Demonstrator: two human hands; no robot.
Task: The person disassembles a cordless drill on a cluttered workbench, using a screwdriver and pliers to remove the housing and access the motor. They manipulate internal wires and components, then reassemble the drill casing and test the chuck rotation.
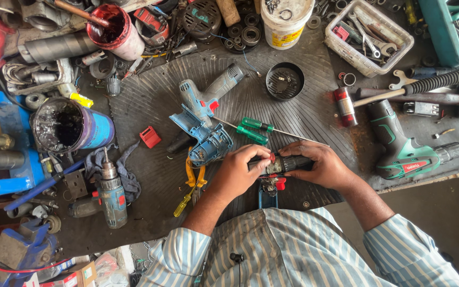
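Both hands, left hand (238, 171) and right hand (321, 166), closed around dark motor unit (281, 164) above counter (150, 106); best kept level, fingertips steady.

Soft, even daylight covers my desk (314, 114), bright enough for clear colours. Shadows under the tools are faint and short. The black liquid in the can (62, 125) shows glare. Focus is sharp at the centre; the edges bend and soften slightly.
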